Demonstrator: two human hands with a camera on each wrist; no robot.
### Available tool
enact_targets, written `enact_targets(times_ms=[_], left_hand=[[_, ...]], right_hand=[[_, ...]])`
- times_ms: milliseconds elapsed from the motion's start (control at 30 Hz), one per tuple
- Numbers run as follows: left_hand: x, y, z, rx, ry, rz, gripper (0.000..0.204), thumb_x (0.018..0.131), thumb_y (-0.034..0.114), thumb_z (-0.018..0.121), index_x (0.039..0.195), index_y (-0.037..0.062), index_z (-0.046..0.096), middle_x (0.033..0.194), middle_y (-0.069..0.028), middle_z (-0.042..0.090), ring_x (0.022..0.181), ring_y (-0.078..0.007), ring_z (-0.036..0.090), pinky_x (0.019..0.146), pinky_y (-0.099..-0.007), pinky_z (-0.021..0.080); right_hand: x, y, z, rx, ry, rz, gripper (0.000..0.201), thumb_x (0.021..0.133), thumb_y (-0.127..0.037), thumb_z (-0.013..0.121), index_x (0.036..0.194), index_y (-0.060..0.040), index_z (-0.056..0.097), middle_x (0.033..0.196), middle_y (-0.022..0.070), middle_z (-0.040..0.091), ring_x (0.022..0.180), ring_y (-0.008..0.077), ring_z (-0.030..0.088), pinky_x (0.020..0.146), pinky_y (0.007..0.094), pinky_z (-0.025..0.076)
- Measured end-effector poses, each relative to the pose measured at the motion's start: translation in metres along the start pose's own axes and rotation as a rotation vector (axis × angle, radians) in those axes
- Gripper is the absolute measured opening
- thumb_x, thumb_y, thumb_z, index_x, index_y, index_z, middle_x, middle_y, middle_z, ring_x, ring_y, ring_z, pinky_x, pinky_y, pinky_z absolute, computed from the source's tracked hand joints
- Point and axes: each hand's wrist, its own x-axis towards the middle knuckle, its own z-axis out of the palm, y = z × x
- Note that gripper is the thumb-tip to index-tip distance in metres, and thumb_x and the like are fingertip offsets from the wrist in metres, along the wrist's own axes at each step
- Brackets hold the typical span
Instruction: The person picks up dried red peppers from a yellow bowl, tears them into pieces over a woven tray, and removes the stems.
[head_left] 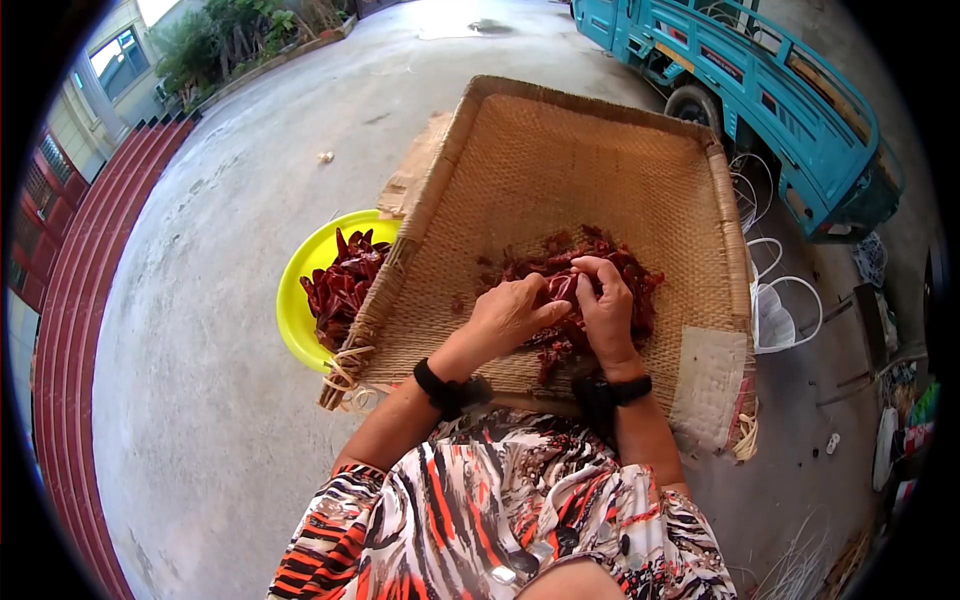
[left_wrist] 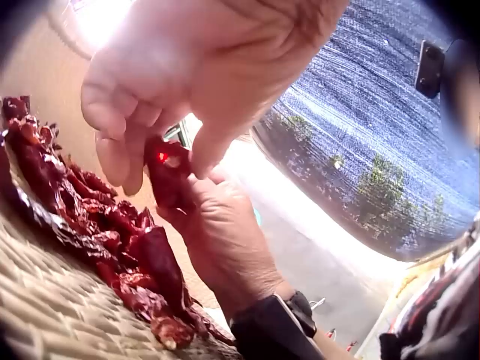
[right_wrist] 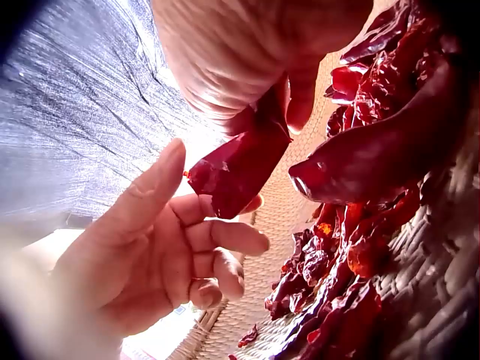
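Observation:
My right hand (head_left: 608,315) pinches a dried red chili pepper (right_wrist: 238,171) by one end, above a heap of chilies. My left hand (head_left: 505,315) is close beside it, palm facing the pepper in the right wrist view. Its thumb stands apart from the pepper, the fingers are loosely bent, and the index finger passes partly hidden behind it. Torn and crumpled red chili pieces (head_left: 640,285) lie heaped under both hands on a large woven tray (head_left: 560,150). A longer whole-looking chili (right_wrist: 382,150) shows near the right hand.
A yellow basin (head_left: 293,322) with whole red chilies (head_left: 345,285) stands left of the tray, partly under its edge. Cardboard (head_left: 415,170) lies behind it. A blue cargo tricycle (head_left: 760,90) is parked at the back right, and red steps (head_left: 90,330) run along the left.

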Motion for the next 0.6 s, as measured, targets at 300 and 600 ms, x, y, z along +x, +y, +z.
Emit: enact_targets(times_ms=[300, 600], left_hand=[[0.002, -0.010, -0.003, -0.769, -0.143, 0.034, 0.018, 0.092, 0.016, 0.062, 0.097, -0.0008, 0.058, 0.072, -0.0126, 0.061, 0.067, -0.0167, 0.061, 0.062, -0.0317, 0.049], [-0.015, -0.012, -0.082, -0.044, 0.191, -0.201, 0.029, 0.090, 0.028, 0.061, 0.109, 0.0063, 0.066, 0.089, -0.0181, 0.069, 0.080, -0.0325, 0.068, 0.071, -0.0421, 0.053]], right_hand=[[0.001, -0.005, -0.002, 0.264, -0.064, 0.144, 0.017, 0.095, -0.001, 0.055, 0.110, -0.0035, 0.062, 0.099, 0.0043, 0.067, 0.093, 0.0122, 0.061, 0.084, 0.0267, 0.049], [0.000, 0.003, -0.007, 0.289, -0.051, 0.321, 0.025, 0.095, -0.019, 0.063, 0.115, -0.0043, 0.059, 0.096, 0.0044, 0.067, 0.087, 0.0111, 0.060, 0.077, 0.0276, 0.050]])
